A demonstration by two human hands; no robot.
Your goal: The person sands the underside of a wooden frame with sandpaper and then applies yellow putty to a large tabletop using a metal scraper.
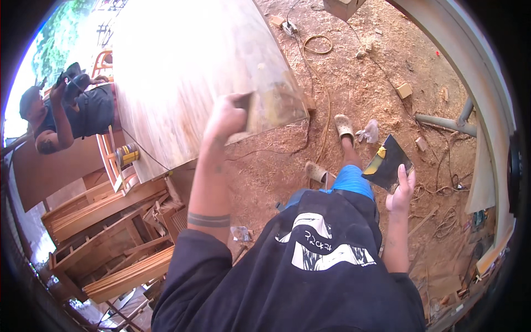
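A large pale wooden panel (182, 83) lies in front of me, with yellowish filler smears (271, 108) near its close right corner. My left hand (224, 117) is closed around a dark flat spreader (243, 105) over that corner; blur hides whether its edge touches the wood. Out to the right, my right hand (402, 193) grips a black square plate (390, 166) by its lower edge, thumb on top. A lump of yellow putty (381, 151) sits on the plate's far left edge, with a yellow smear beside it.
Another person (72, 108) is at the panel's left side, holding a dark object. A yellow-labelled can (127, 155) stands by the panel's near left corner. Wooden frames (116, 238) are stacked at lower left. Cables (318, 44), wood offcuts (404, 90) and shavings litter the ground.
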